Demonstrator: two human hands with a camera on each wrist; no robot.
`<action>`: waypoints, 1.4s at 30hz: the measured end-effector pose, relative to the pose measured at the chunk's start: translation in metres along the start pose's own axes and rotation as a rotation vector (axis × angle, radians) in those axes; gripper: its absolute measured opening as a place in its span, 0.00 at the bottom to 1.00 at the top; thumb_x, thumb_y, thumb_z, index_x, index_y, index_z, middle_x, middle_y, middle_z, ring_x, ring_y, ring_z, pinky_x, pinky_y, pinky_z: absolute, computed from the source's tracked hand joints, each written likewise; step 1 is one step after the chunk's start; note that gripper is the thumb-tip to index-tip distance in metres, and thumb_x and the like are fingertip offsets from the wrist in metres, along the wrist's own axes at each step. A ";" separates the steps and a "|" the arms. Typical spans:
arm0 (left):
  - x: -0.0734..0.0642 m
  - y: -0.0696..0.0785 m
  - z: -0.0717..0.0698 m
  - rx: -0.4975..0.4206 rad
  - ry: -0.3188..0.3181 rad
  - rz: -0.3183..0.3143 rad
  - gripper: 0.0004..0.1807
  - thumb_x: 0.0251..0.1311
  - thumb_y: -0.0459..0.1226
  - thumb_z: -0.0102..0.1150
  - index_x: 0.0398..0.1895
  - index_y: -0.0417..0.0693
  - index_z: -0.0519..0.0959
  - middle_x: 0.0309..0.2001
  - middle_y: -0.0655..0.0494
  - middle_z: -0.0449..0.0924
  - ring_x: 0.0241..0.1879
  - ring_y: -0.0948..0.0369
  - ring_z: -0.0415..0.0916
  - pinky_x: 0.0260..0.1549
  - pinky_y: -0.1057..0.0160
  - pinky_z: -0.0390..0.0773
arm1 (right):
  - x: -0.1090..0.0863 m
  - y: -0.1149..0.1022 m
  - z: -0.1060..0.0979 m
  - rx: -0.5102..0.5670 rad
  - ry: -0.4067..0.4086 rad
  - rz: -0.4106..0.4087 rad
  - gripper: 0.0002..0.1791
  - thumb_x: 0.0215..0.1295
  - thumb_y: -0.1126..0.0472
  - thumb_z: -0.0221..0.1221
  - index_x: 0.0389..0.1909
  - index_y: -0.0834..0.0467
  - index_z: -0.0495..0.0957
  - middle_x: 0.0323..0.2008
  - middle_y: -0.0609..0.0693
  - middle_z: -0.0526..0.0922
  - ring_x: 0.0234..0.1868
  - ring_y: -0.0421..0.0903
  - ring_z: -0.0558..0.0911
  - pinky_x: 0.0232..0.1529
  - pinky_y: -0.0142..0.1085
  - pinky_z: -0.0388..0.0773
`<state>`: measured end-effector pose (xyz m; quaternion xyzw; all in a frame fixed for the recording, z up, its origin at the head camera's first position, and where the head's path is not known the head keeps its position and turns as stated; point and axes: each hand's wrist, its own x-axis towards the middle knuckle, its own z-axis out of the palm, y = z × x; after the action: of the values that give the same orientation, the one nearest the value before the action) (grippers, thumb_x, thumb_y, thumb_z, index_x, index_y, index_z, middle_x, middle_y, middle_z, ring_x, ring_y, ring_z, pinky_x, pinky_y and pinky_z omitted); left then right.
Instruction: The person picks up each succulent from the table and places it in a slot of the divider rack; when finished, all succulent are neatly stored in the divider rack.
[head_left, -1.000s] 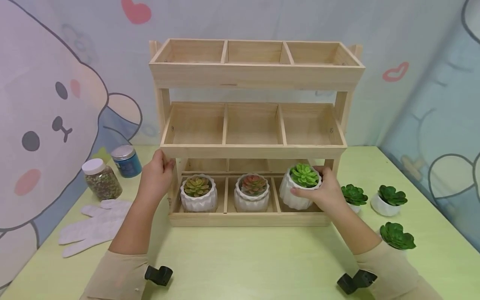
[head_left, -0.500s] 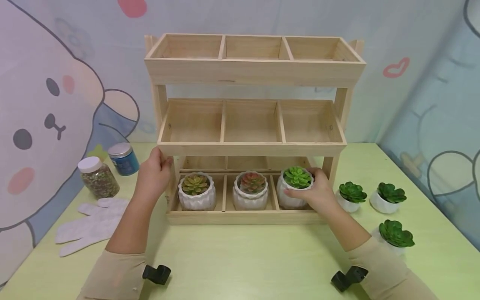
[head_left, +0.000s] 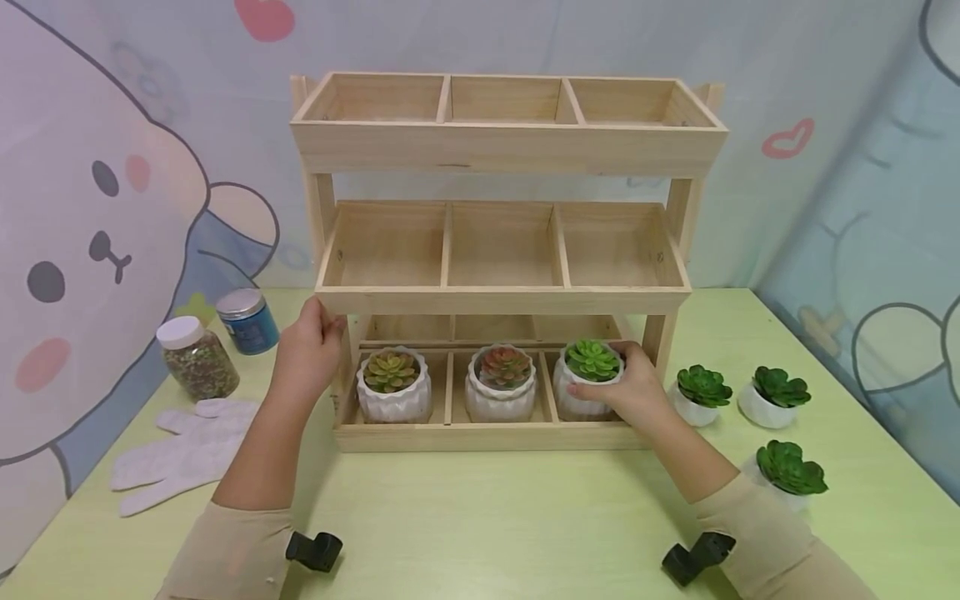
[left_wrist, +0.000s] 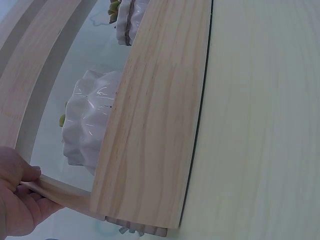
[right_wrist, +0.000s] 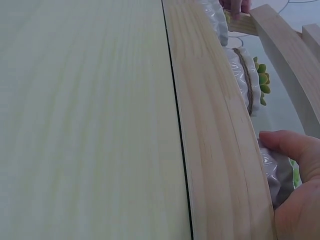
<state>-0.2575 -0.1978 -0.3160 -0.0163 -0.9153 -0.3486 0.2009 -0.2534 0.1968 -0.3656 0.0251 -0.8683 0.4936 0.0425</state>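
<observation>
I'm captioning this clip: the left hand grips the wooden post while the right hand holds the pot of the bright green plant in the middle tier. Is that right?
Not quite: the tier is wrong. The head view shows the right hand holding the pot of the bright green plant in the bottom tier. The left hand does grip the wooden post.

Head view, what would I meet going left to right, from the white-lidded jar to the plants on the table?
White-lidded jar, blue jar, left hand, yellowish plant, reddish plant, bright green plant held by the right hand, rear left dark green plant, rear right dark green plant.
</observation>
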 end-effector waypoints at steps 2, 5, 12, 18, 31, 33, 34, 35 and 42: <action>0.000 0.001 0.001 0.000 0.002 0.001 0.10 0.69 0.36 0.44 0.44 0.36 0.63 0.41 0.32 0.75 0.44 0.38 0.75 0.39 0.41 0.74 | 0.000 0.000 -0.001 -0.004 0.001 -0.003 0.52 0.41 0.54 0.75 0.63 0.69 0.55 0.57 0.65 0.65 0.57 0.59 0.67 0.58 0.51 0.64; 0.001 0.001 0.003 -0.001 0.005 0.005 0.09 0.69 0.36 0.45 0.42 0.36 0.63 0.40 0.33 0.75 0.43 0.39 0.75 0.38 0.42 0.74 | -0.001 0.000 -0.003 -0.019 0.003 0.001 0.53 0.42 0.54 0.74 0.63 0.70 0.55 0.57 0.65 0.65 0.58 0.60 0.67 0.58 0.51 0.64; 0.001 0.004 0.006 -0.006 0.002 0.015 0.08 0.69 0.36 0.45 0.40 0.37 0.63 0.39 0.33 0.75 0.41 0.40 0.75 0.36 0.43 0.74 | -0.009 -0.002 -0.011 -0.052 0.017 -0.047 0.55 0.41 0.51 0.75 0.64 0.71 0.54 0.57 0.66 0.64 0.58 0.60 0.66 0.58 0.51 0.64; 0.001 0.006 0.007 0.001 -0.004 0.013 0.08 0.69 0.36 0.45 0.38 0.38 0.62 0.39 0.32 0.75 0.41 0.39 0.75 0.36 0.43 0.74 | -0.035 -0.016 -0.034 -0.055 0.005 -0.064 0.56 0.45 0.48 0.73 0.66 0.69 0.51 0.64 0.65 0.58 0.65 0.61 0.59 0.62 0.52 0.58; 0.000 0.007 0.003 -0.006 -0.003 0.005 0.08 0.69 0.36 0.44 0.39 0.37 0.62 0.40 0.31 0.74 0.42 0.39 0.75 0.36 0.42 0.74 | -0.088 -0.021 -0.104 -0.052 0.089 -0.119 0.45 0.52 0.54 0.69 0.68 0.59 0.57 0.65 0.57 0.61 0.67 0.58 0.57 0.61 0.25 0.56; -0.001 0.007 0.002 -0.009 -0.006 0.004 0.09 0.69 0.36 0.44 0.41 0.37 0.63 0.40 0.31 0.75 0.42 0.39 0.75 0.36 0.42 0.74 | -0.091 -0.015 -0.114 -0.059 0.094 -0.109 0.44 0.53 0.54 0.69 0.68 0.56 0.58 0.65 0.55 0.62 0.67 0.58 0.57 0.59 0.21 0.56; -0.001 0.007 0.002 -0.008 -0.009 0.001 0.10 0.69 0.36 0.44 0.42 0.36 0.63 0.41 0.30 0.75 0.43 0.38 0.74 0.37 0.42 0.74 | -0.092 -0.012 -0.119 -0.068 0.097 -0.105 0.43 0.53 0.54 0.69 0.68 0.55 0.58 0.65 0.54 0.62 0.67 0.57 0.57 0.55 0.17 0.57; -0.002 0.007 0.001 -0.010 -0.013 -0.004 0.10 0.70 0.37 0.44 0.43 0.36 0.63 0.42 0.30 0.74 0.43 0.38 0.74 0.37 0.41 0.74 | -0.093 -0.008 -0.124 -0.077 0.099 -0.100 0.42 0.54 0.54 0.68 0.68 0.54 0.59 0.64 0.52 0.63 0.67 0.57 0.57 0.51 0.15 0.58; -0.003 0.003 -0.001 0.006 -0.002 -0.001 0.11 0.69 0.36 0.44 0.44 0.35 0.63 0.44 0.28 0.74 0.45 0.35 0.73 0.39 0.39 0.73 | -0.101 0.016 -0.148 -0.097 0.085 -0.045 0.36 0.57 0.55 0.66 0.66 0.51 0.62 0.62 0.41 0.66 0.67 0.44 0.60 0.45 0.15 0.63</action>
<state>-0.2537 -0.1954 -0.3148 -0.0157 -0.9166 -0.3457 0.2001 -0.1474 0.3320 -0.3141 0.0215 -0.8877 0.4507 0.0914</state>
